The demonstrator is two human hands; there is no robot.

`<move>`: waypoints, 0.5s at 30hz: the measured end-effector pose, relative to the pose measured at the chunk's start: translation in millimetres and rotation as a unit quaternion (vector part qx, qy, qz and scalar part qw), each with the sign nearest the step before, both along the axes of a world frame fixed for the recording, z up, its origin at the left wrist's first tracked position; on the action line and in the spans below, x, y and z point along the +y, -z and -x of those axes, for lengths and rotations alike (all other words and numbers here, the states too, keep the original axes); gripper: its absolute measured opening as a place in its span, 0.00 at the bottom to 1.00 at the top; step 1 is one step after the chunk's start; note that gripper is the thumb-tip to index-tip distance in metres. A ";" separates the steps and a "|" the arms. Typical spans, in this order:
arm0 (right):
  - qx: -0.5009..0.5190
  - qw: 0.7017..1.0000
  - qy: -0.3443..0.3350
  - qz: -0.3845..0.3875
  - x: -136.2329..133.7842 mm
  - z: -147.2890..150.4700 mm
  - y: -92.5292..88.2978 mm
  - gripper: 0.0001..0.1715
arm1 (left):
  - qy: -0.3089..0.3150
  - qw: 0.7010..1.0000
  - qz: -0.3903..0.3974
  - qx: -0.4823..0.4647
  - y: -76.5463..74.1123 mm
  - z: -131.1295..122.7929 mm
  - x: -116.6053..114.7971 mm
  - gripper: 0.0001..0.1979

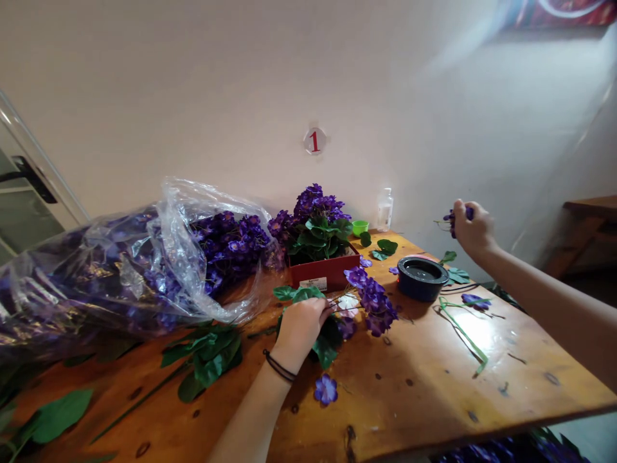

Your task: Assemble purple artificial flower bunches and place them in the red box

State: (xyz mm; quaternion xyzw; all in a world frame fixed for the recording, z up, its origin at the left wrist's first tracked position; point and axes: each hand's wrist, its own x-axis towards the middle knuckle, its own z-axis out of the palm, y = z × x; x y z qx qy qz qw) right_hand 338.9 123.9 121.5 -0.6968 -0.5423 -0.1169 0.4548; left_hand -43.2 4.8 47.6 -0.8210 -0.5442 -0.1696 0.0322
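Observation:
My left hand [304, 321], with a dark band at the wrist, is closed around the thin stems of an artificial purple flower spray [373, 299]. Its blossoms point right, and green leaves [328, 344] spread around the hand, low over the table. My right hand [472, 228] is raised off to the right, fingers curled around small purple blossoms [452, 222] whose thin stems poke out to the left. Below and left of it stands a round dark glue pot [422, 278]. A loose purple blossom [326, 390] lies in front of my left hand.
A red box [322, 273] holds a potted-looking bunch of purple flowers [315, 209]. Left of it, a clear plastic bag [178, 257] bulges with more. A green cup [359, 227] and clear bottle [385, 211] stand behind. Green stems [463, 334] and leaves [207, 360] litter the wooden table [414, 399].

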 end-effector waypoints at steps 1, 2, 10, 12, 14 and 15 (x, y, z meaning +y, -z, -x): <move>-0.005 1.000 -0.001 0.010 -1.1 0.0 1.4 0.29 | 0.001 1.000 -0.003 0.001 0.5 0.4 0.1 0.11; -0.012 0.999 -0.009 0.032 -2.3 0.8 4.8 0.26 | 0.001 1.000 -0.005 0.002 0.9 0.5 0.2 0.11; -0.029 0.989 -0.080 0.118 -11.1 11.7 23.0 0.19 | -0.003 1.000 -0.006 0.004 0.8 -0.3 0.5 0.09; -0.013 0.997 -0.034 0.062 -12.5 11.4 12.0 0.22 | -0.002 1.000 -0.005 0.009 0.3 0.0 0.8 0.09; 0.004 1.000 0.000 0.019 -14.1 11.4 4.6 0.24 | -0.003 1.000 -0.003 0.017 0.1 0.4 0.9 0.08; 0.009 1.000 -0.002 0.015 -15.4 11.8 4.2 0.24 | -0.004 1.000 -0.002 0.022 0.1 0.6 0.8 0.09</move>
